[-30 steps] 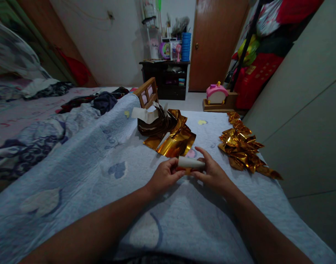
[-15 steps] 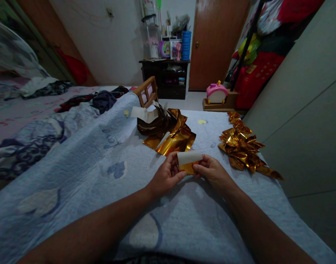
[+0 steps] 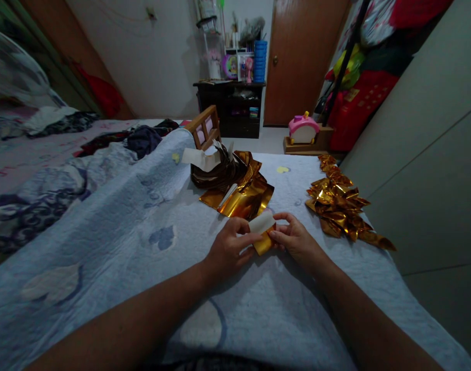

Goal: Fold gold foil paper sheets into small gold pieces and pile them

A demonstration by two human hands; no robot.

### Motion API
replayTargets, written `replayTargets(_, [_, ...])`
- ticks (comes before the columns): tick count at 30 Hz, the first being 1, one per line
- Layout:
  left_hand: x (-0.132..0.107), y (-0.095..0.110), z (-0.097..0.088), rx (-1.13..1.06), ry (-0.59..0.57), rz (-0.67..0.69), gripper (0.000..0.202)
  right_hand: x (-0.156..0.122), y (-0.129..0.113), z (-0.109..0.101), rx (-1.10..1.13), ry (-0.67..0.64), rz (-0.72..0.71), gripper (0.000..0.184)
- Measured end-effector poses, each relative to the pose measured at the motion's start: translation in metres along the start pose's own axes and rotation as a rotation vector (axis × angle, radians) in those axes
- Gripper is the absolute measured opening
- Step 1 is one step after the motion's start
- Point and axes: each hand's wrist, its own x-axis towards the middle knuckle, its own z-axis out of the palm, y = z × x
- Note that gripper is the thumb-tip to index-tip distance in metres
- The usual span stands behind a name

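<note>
A small folded paper, gold foil on one side and white on the other, is pinched between both hands just above the light blue quilt. My left hand grips its left edge with thumb and fingers closed. My right hand pinches its right edge. Just beyond the hands lies a stack of flat gold foil sheets. To the right of my right hand sits a pile of folded gold pieces.
A wooden holder with a white paper stands behind the gold sheets. Crumpled bedding and clothes lie to the left. A grey wardrobe wall rises on the right. A dark cabinet, a door and a pink toy stand at the back.
The rolled paper has been turned and folded: its white side now tilts up and the gold side shows below. Both hands have shifted slightly while keeping hold of it.
</note>
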Motion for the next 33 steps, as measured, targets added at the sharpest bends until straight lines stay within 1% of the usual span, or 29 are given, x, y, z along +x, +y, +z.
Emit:
replayTargets(2, [0.0,0.001,0.0,0.044,0.028,0.055,0.019,0.0,0.001,0.001,-0.096,0.039,-0.026,0.049])
replayTargets(4, [0.0,0.004,-0.001,0.098,0.046,0.087,0.016,-0.001,0.002,0.003,-0.236,0.07,-0.061,0.042])
replayTargets(7, [0.0,0.009,0.0,0.203,0.045,0.089,0.009,-0.003,0.0,0.004,-0.466,0.082,-0.114,0.023])
replayTargets(9, [0.0,0.009,0.002,0.247,0.025,0.121,0.008,-0.004,-0.003,0.006,-0.617,0.082,-0.141,0.011])
replayTargets(11, [0.0,0.007,0.004,0.254,-0.038,0.181,0.01,-0.005,-0.005,0.007,-0.757,0.08,-0.169,0.008])
replayTargets(14, [0.0,0.003,0.007,0.217,-0.193,0.259,0.013,-0.006,-0.006,0.009,-0.938,0.061,-0.22,0.011])
replayTargets(17, [0.001,0.001,0.007,0.178,-0.314,0.285,0.017,-0.007,-0.003,0.008,-1.068,0.058,-0.283,0.01])
replayTargets(19, [0.002,0.002,0.006,0.154,-0.347,0.281,0.018,-0.008,-0.001,0.006,-1.109,0.054,-0.314,0.009])
replayTargets(22, [0.003,0.004,0.005,0.14,-0.359,0.265,0.019,-0.007,0.001,0.004,-1.117,0.018,-0.331,0.013])
replayTargets(27, [0.004,0.009,0.004,0.154,-0.352,0.249,0.018,-0.006,-0.002,0.0,-1.061,-0.132,-0.372,0.023])
replayTargets(30, [0.004,0.01,0.006,0.149,-0.337,0.242,0.019,-0.009,-0.006,-0.002,-1.022,-0.208,-0.395,0.026])
replayTargets(33, [0.003,0.01,0.008,0.093,-0.289,0.159,0.019,-0.014,-0.012,-0.004,-1.019,-0.266,-0.401,0.026])
